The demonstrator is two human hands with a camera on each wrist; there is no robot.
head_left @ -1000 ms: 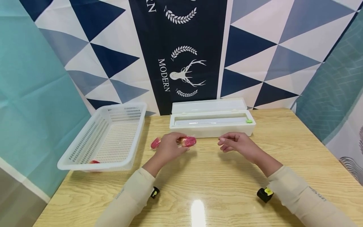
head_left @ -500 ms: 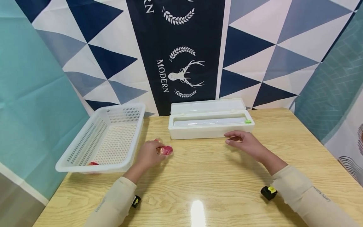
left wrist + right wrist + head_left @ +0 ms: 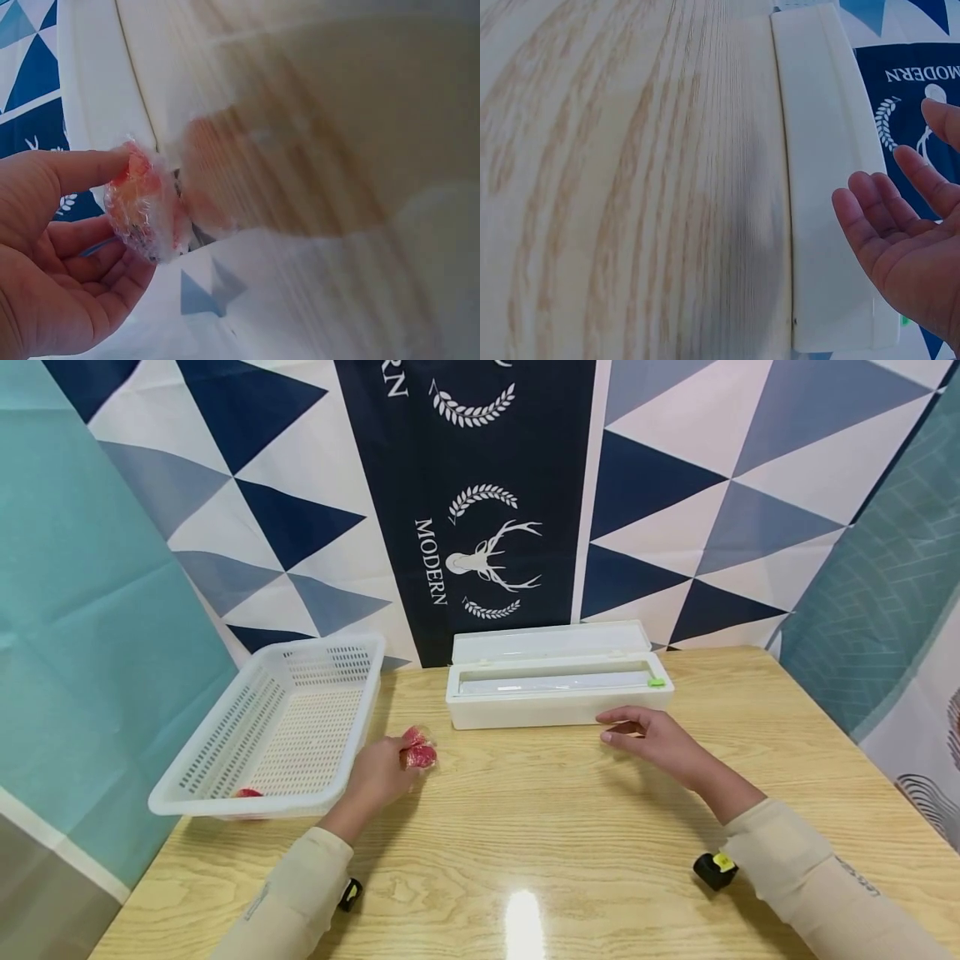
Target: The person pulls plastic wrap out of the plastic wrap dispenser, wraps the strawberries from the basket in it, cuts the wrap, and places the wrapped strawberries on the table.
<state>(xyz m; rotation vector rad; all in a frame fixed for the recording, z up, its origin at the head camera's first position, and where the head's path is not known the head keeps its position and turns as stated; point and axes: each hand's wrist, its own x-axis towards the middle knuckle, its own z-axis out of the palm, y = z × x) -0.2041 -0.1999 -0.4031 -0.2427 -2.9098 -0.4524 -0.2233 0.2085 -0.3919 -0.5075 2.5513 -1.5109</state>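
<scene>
My left hand [image 3: 378, 774] pinches a small red-and-yellow fruit [image 3: 422, 757] wrapped in clear film, low over the table beside the basket. In the left wrist view, thumb and fingertips grip this crinkled wrapped fruit [image 3: 142, 202]; its exact kind is unclear. Just behind it in the head view lies a second red wrapped piece [image 3: 415, 735], close to or touching it. My right hand [image 3: 647, 735] hovers in front of the white cling film box [image 3: 558, 710], holding nothing. Its fingers are loosely bent in the right wrist view, where the box's long side [image 3: 829, 187] lies beyond them.
On the left stands a white perforated basket [image 3: 367, 718], with a red piece [image 3: 247, 793] at its near end. The box's lid [image 3: 551, 643] is raised, and a green slider [image 3: 656, 682] sits at its right end. A patterned cloth backs the wooden table [image 3: 570, 827].
My left hand has carried the wrapped fruit leftward from in front of the box to beside the other wrapped piece. My right hand has shifted slightly right, its fingers a little straighter.
</scene>
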